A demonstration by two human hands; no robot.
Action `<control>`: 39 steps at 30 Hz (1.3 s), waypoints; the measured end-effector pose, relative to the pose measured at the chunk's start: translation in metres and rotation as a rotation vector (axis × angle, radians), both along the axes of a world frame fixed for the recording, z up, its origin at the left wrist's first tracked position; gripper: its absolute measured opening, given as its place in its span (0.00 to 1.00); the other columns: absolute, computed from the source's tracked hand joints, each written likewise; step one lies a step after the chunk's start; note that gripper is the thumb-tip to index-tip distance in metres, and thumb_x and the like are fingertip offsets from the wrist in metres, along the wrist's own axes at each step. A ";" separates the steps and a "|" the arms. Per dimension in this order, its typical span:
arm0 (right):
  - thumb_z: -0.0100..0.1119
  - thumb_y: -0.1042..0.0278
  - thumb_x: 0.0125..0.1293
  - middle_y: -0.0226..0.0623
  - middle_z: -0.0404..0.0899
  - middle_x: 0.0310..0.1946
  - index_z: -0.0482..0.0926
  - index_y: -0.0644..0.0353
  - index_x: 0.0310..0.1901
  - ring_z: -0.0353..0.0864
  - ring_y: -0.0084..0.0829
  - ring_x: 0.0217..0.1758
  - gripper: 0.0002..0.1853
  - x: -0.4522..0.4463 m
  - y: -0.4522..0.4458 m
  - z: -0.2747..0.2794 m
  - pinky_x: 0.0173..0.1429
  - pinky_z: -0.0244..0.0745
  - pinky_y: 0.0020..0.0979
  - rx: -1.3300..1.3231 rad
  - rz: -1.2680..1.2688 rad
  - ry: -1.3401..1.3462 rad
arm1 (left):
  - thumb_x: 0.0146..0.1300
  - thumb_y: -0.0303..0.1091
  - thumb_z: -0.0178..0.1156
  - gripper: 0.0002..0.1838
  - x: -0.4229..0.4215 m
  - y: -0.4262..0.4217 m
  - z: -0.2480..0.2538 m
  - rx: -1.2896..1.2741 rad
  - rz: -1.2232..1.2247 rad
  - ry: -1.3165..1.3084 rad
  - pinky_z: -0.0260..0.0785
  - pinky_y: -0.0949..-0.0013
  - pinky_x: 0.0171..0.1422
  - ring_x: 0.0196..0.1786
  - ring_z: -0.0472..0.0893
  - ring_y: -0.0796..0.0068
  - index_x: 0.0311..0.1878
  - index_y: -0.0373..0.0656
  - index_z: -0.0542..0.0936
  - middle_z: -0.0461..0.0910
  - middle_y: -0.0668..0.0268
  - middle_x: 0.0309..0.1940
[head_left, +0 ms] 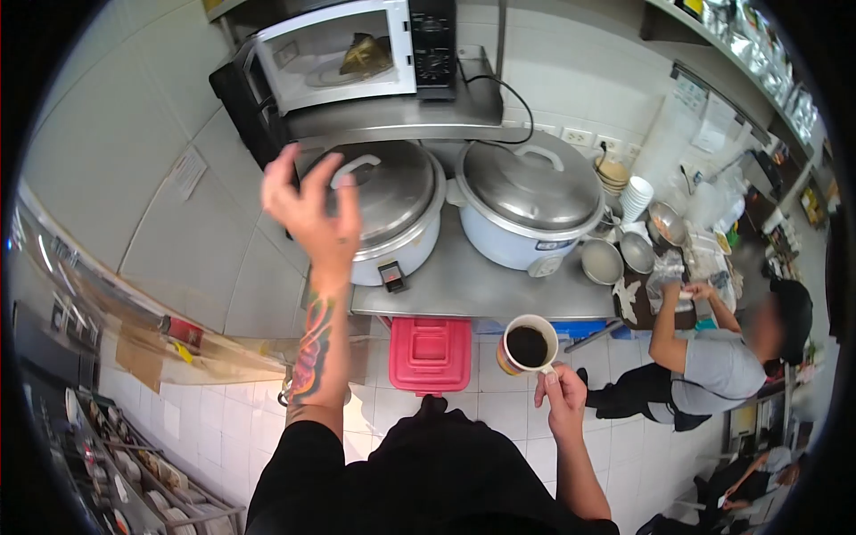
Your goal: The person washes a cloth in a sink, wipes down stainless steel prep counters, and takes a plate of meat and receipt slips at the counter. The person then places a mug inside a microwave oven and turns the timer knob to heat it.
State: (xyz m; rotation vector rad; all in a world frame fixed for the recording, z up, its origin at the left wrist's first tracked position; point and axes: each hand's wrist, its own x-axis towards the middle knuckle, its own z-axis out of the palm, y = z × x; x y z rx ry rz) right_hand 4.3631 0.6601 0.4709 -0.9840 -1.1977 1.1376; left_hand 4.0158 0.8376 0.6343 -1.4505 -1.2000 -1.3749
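Note:
My left hand (314, 203) is raised with its fingers apart and nothing in them. It is over the left side of a large rice cooker (406, 242) with a metal lid, below the microwave (434, 53). The microwave's door (242, 105) stands open. Inside, a dark, gold-brown wrapped item (366, 57) sits on the glass turntable (334, 94). My right hand (562, 397) grips the handle of a mug (514, 364) of dark liquid, held upright in front of the counter.
A second rice cooker (526, 196) stands to the right on the metal counter (464, 290). Beyond it are metal bowls (603, 263) and stacked white cups (636, 198). A red lidded bin (430, 379) is below. At right, a co-worker (722, 361) handles something at the counter.

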 end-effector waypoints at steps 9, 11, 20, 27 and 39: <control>0.51 0.62 0.75 0.28 0.72 0.20 0.74 0.60 0.33 0.68 0.17 0.20 0.13 -0.110 0.133 0.099 0.24 0.62 0.21 0.092 0.199 -0.027 | 0.65 0.25 0.58 0.19 -0.135 -0.008 0.001 -0.019 -0.159 -0.211 0.62 0.60 0.68 0.65 0.70 0.52 0.60 0.46 0.78 0.69 0.47 0.63; 0.51 0.60 0.75 0.27 0.72 0.20 0.74 0.60 0.32 0.68 0.18 0.19 0.15 -0.156 0.173 0.128 0.23 0.62 0.22 0.099 0.227 0.059 | 0.67 0.25 0.57 0.19 -0.147 -0.015 0.001 -0.072 -0.176 -0.188 0.61 0.60 0.69 0.65 0.70 0.52 0.61 0.44 0.77 0.69 0.49 0.63; 0.54 0.59 0.72 0.31 0.75 0.22 0.76 0.63 0.29 0.72 0.21 0.18 0.17 -0.358 0.365 0.223 0.21 0.68 0.25 0.314 0.153 0.117 | 0.68 0.28 0.58 0.18 -0.169 -0.020 -0.003 -0.233 -0.435 -0.244 0.58 0.60 0.71 0.68 0.68 0.50 0.60 0.42 0.79 0.64 0.45 0.68; 0.53 0.61 0.70 0.47 0.83 0.26 0.76 0.69 0.34 0.84 0.32 0.20 0.16 -0.443 0.494 0.251 0.24 0.79 0.33 0.287 -0.141 -0.020 | 0.65 0.24 0.60 0.18 -0.180 -0.017 -0.007 -0.238 -0.525 -0.296 0.59 0.60 0.71 0.69 0.68 0.51 0.59 0.41 0.80 0.62 0.44 0.69; 0.56 0.64 0.65 0.52 0.85 0.40 0.80 0.67 0.43 0.84 0.46 0.51 0.14 -0.455 0.573 0.235 0.54 0.77 0.39 0.285 -0.364 -0.360 | 0.65 0.23 0.60 0.18 -0.178 -0.012 -0.014 -0.262 -0.509 -0.282 0.61 0.59 0.70 0.68 0.69 0.51 0.59 0.41 0.80 0.59 0.45 0.71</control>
